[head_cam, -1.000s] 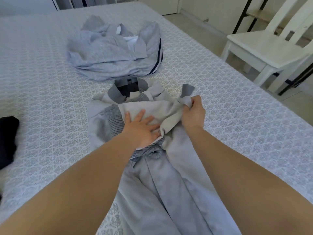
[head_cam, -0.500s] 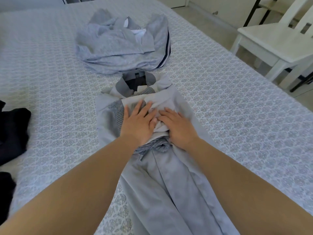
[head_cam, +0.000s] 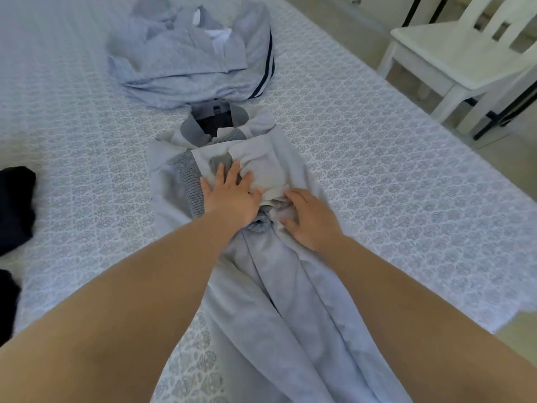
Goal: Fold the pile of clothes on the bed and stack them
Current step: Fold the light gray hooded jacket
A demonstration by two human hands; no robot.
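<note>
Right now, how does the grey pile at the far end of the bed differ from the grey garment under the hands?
The far grey pile lies crumpled and untouched; the near grey garment is spread lengthwise toward the camera, with the left hand and right hand resting on it. The pile shows a dark stripe with white edging along one side; the garment shows darker ribbed knit panels. Both are light grey and lie on the patterned bedspread.

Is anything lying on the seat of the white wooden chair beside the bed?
No, the white wooden chair beside the patterned bed shows a bare seat.
</note>
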